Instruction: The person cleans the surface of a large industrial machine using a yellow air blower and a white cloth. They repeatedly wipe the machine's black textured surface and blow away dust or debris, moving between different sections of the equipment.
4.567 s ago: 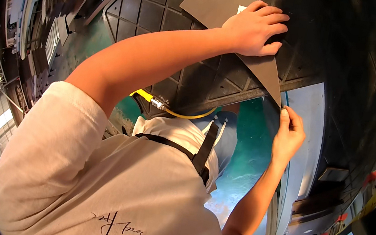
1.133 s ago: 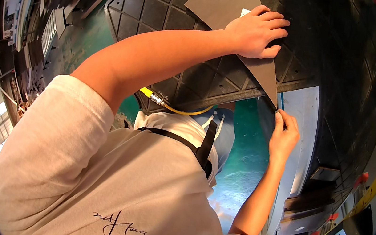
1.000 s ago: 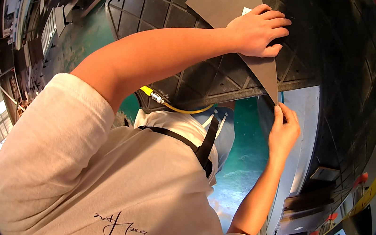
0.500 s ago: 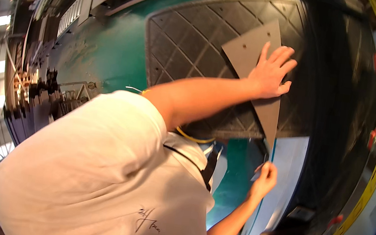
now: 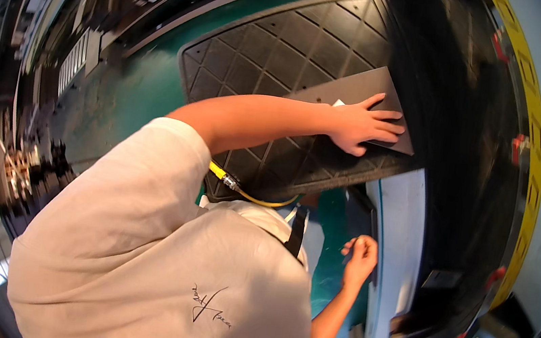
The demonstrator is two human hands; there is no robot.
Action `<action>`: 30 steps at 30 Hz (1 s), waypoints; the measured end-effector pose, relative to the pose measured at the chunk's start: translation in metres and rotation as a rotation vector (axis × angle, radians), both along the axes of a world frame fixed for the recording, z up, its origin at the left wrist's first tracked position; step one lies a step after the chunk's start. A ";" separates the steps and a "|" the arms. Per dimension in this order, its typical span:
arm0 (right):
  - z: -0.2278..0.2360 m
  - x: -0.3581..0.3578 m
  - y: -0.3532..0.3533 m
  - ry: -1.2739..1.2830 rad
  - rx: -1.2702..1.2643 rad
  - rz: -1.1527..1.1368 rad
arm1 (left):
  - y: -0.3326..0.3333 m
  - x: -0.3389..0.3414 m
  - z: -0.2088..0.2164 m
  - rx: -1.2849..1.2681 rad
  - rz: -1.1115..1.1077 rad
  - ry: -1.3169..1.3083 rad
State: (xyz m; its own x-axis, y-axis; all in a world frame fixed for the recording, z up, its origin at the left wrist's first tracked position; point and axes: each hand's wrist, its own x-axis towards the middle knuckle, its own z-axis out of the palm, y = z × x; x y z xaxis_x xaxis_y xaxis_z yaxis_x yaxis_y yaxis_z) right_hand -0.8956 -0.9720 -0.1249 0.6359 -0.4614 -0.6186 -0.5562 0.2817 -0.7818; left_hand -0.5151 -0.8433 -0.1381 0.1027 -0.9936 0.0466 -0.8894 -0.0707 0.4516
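Observation:
A flat grey plate (image 5: 322, 91) with small holes lies on a black diamond-patterned surface (image 5: 257, 65), its right end at the dark machine. My left hand (image 5: 365, 123) rests palm down on the plate, fingers spread. A small white patch (image 5: 338, 103) shows at the plate beside my left wrist; I cannot tell what it is. Lower down, my right hand (image 5: 362, 251) is off the plate, in front of a pale machine panel (image 5: 400, 220). Its fingers are curled together, and whatever they may hold is too small to name.
A yellow cable (image 5: 259, 200) with a metal connector hangs between my body and the black surface. The dark machine (image 5: 464, 153) fills the right side, bordered by a yellow band (image 5: 532, 101) and red fittings. Stacked material stands at far left beyond the green floor (image 5: 137, 90).
The plate has turned, so a broad end now points right toward the machine. My left hand has shifted left and down with it, still flat. My right hand has moved slightly left.

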 end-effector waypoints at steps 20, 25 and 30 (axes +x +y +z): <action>-0.002 0.082 -0.004 -0.011 -0.448 0.179 | 0.052 -0.076 0.012 -0.037 -0.057 0.069; -0.020 0.054 -0.005 -0.004 -0.573 0.375 | 0.052 -0.077 0.012 -0.028 -0.059 0.085; -0.005 0.061 -0.007 0.025 -0.482 0.158 | 0.051 -0.076 0.012 -0.038 -0.049 0.096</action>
